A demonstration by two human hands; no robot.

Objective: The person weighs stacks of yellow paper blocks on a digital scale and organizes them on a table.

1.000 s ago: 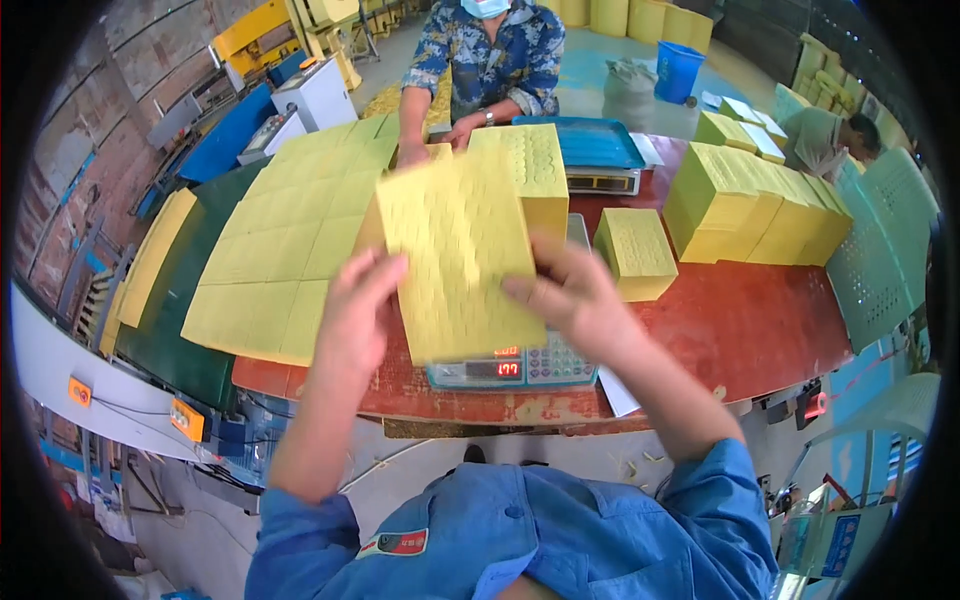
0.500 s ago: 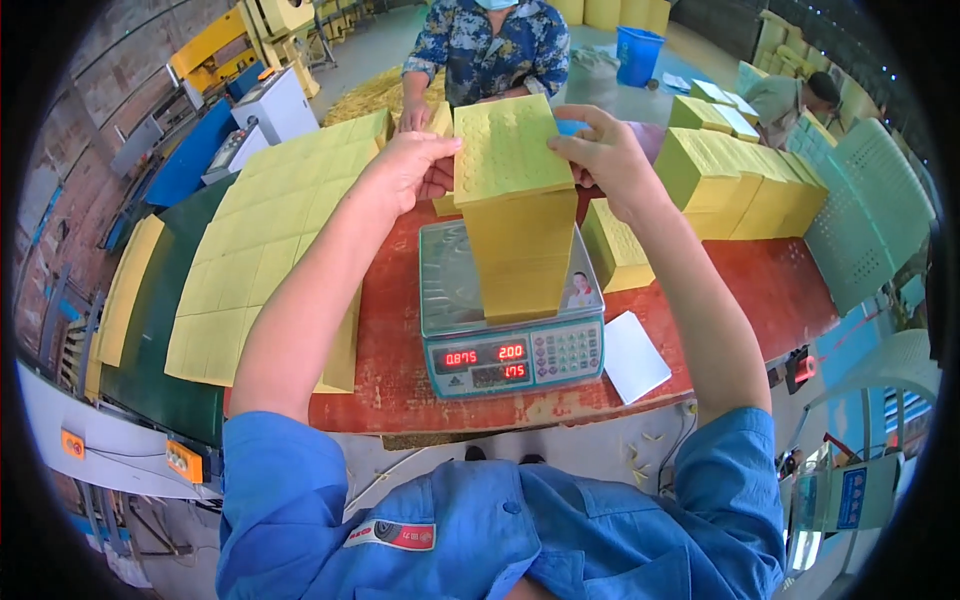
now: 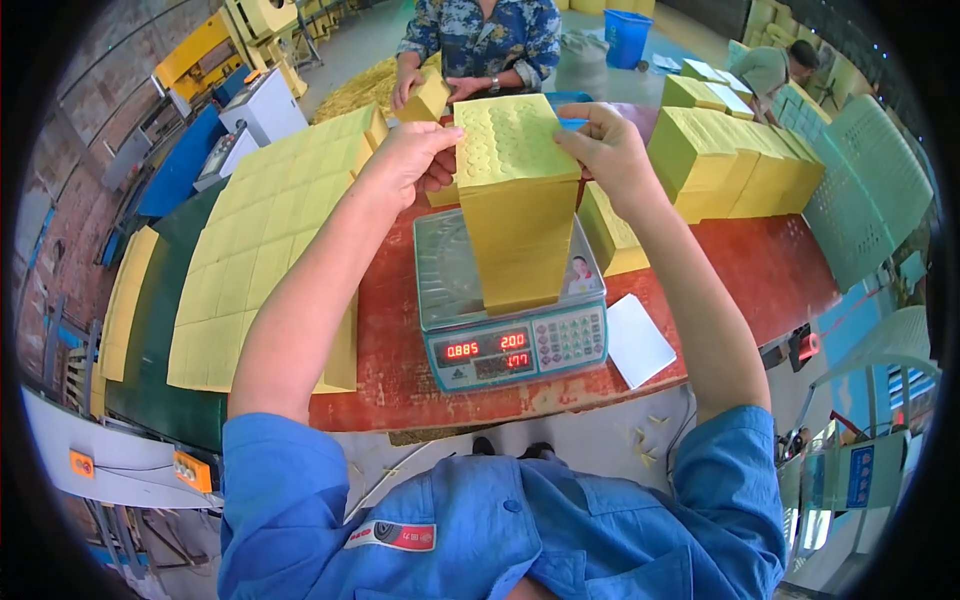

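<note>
A tall stack of yellow paper sheets (image 3: 522, 235) stands upright on the clear-covered pan of a digital scale (image 3: 515, 355), whose red figures are lit. Rows of round embossed marks cover its top sheet. My left hand (image 3: 410, 160) pinches the upper left edge between thumb and fingers. At the upper right edge my right hand (image 3: 612, 155) does the same, thumb and forefinger against the top sheets. Right of the scale lies a white sheet of paper (image 3: 640, 340). Behind it sits a lower yellow paper block (image 3: 612, 235), partly hidden by my right forearm.
Across the red table (image 3: 740, 270) a co-worker in a patterned shirt (image 3: 480, 45) holds a small yellow block (image 3: 424, 97). Rows of yellow stacks (image 3: 250, 220) fill the left, more stacks (image 3: 735, 165) the back right. A green perforated chair (image 3: 870, 200) stands at the right edge.
The top sheets, which overhung the stack's front, now sit more nearly flush with it. The scale's figures have changed. The co-worker has raised a yellow block in both hands.
</note>
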